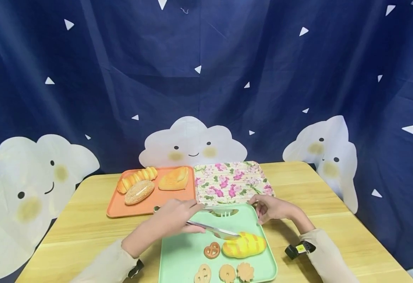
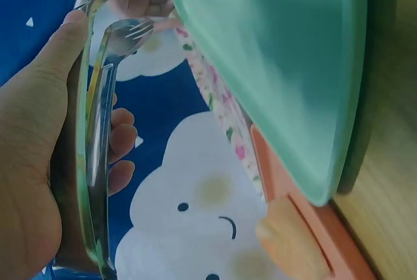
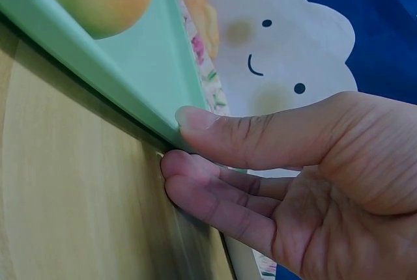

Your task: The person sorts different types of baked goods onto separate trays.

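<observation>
Orange tray is sitting leftmost, carrying a striped roll, a sesame roll beside it and a folded bun. Next, left hand is gripping metal tongs, fingers curled round; fork and spoon ends are standing apart. Green tray is lying below, holding a brown pretzel and, along its near edge, three tan cookies. Floral tray is resting just behind. Yellow loaf is lying on the green tray's right side; one tong end is overlapping it from where I'm standing, contact unclear. Right hand is pinching the green tray's far right corner, thumb on rim, fingertips underneath.
</observation>
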The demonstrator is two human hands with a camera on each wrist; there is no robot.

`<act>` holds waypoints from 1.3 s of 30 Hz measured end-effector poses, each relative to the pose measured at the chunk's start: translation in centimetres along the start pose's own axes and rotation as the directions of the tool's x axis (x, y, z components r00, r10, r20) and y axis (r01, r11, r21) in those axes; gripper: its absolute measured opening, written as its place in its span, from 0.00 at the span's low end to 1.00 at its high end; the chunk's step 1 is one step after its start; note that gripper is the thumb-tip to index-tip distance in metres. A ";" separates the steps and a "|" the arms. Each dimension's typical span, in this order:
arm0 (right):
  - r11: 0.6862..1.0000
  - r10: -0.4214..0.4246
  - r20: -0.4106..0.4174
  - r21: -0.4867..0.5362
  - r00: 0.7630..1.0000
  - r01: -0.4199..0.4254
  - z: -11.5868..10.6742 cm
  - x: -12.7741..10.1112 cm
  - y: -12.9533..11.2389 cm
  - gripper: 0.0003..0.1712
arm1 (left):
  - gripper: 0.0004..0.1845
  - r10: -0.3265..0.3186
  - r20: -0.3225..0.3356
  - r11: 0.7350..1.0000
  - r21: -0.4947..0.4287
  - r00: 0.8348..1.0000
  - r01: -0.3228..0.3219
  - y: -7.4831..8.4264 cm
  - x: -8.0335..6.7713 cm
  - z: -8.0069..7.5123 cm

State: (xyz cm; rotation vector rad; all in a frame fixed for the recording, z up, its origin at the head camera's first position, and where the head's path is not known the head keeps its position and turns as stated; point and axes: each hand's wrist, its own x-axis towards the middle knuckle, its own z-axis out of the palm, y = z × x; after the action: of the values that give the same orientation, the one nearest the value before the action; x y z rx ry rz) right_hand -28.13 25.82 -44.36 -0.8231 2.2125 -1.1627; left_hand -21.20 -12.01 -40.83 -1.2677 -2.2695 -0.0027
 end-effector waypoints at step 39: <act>1.000 -0.010 -0.001 -0.008 1.000 0.010 0.0 0.0 0.1 0.35 | 0.24 0.055 0.144 0.988 -0.152 0.988 -0.033 2.0 0.7 2.0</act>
State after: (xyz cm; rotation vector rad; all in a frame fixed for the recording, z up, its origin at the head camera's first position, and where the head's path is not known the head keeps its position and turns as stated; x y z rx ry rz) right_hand -28.19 25.85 -44.42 -0.8377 2.2176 -1.1607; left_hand -20.80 -9.86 -42.75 -1.4379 -2.4042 -0.0657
